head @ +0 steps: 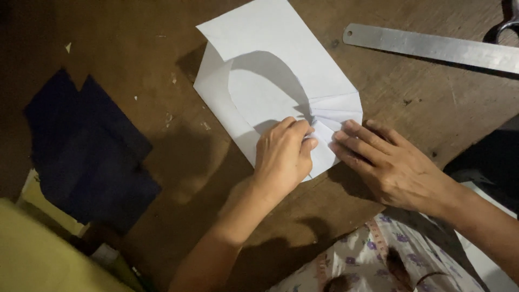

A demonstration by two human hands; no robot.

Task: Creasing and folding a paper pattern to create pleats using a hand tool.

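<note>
- I am looking down at a white sheet of paper (281, 81) lying in the middle of the brown wooden bench (162, 162), its far flap folded over so a curved shadow is falling across it.
- My left hand (282, 157) is curling closed, its fingertips pinching the narrow pleats at the near right corner of the paper, probably to keep the folds gathered at one point.
- My right hand (386, 162) is lying flat and open, with its fingers (354, 141) pressing on the paper's right edge just beside the pleats; I judge that it is pinning the sheet so it is not sliding while the other hand is creasing.
- The two hands are working nearly fingertip to fingertip.
- A steel ruler (432, 47) is resting at the far right, well apart from the paper, and what looks like a scissors handle (508, 24) is showing at its far end.
- Dark blue sheets (89, 146) are lying to the left, clear of the folding.
- A floral cloth (378, 259) is sitting at the near edge, below my right wrist.
</note>
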